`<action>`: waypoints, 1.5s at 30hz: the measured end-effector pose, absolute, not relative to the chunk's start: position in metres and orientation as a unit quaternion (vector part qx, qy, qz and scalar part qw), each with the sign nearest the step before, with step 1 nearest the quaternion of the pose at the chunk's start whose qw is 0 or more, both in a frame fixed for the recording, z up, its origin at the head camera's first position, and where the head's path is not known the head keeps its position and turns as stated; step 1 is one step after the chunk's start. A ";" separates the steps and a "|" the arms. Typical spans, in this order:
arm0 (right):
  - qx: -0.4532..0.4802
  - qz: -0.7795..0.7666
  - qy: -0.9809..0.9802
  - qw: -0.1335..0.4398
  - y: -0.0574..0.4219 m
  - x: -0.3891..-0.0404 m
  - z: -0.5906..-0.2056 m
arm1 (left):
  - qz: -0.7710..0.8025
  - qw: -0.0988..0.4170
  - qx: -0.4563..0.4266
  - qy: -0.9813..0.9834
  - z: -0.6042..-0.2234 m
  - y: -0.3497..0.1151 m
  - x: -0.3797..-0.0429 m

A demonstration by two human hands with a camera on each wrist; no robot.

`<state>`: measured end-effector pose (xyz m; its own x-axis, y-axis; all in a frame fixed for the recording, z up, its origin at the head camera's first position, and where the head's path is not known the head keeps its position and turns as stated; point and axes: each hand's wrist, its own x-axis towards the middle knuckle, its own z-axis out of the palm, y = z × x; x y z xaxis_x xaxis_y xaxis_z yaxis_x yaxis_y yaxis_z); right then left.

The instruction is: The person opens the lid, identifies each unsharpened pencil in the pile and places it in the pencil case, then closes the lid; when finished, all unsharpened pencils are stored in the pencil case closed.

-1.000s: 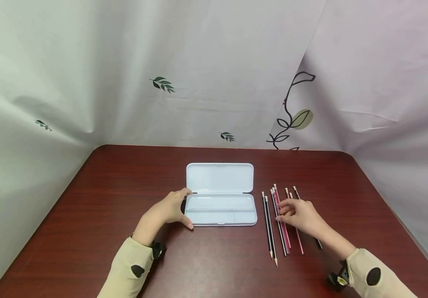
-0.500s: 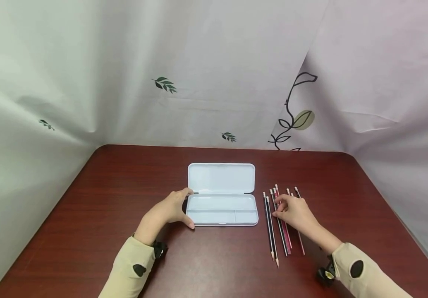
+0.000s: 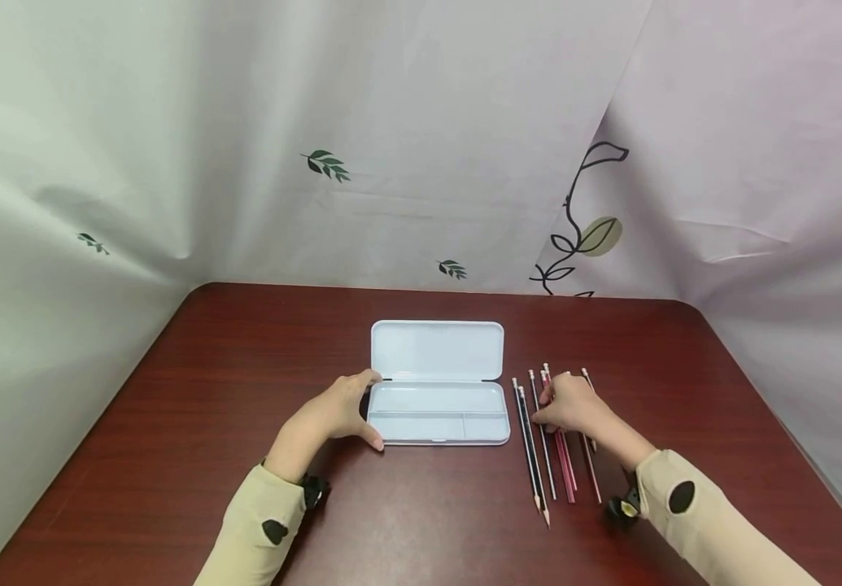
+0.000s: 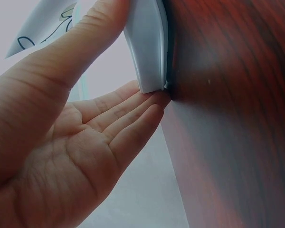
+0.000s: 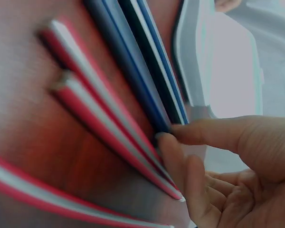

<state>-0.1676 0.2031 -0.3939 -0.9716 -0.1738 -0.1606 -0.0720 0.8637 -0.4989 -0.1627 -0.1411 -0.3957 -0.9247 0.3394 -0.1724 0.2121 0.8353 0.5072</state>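
Note:
An opened white pencil case lies on the table, its lid folded back and its divided tray holding nothing. My left hand grips the case's left end, thumb at the near corner and fingers at the far one; the left wrist view shows fingertips against the case wall. To the right of the case my right hand pinches a dark pencil between thumb and index finger. Red striped pencils lie beside it, partly hidden under that hand in the head view.
Two dark pencils lie between the case and the right hand. Another pencil shows its eraser end beyond the hand. A brown wooden table carries everything, with a pale patterned curtain behind and at the sides.
My right hand has shifted left over the pencils, its fingers closing on a dark pencil, which has moved slightly left. The left hand stays on the case.

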 end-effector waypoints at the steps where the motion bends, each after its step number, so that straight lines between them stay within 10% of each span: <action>1: -0.060 -0.253 0.959 0.112 0.202 -0.169 -0.392 | 0.248 0.129 0.145 0.949 -0.396 -0.141 -0.163; 16: -0.026 -0.374 0.914 0.153 0.213 -0.187 -0.401 | 0.244 0.130 0.145 0.950 -0.394 -0.140 -0.163; 34: -0.261 -0.420 0.860 -0.127 0.170 -0.207 -0.378 | 0.245 0.143 0.141 0.949 -0.393 -0.140 -0.163; 45: -0.341 -0.288 0.895 -0.008 0.153 -0.206 -0.385 | 0.249 0.137 0.139 0.949 -0.392 -0.139 -0.163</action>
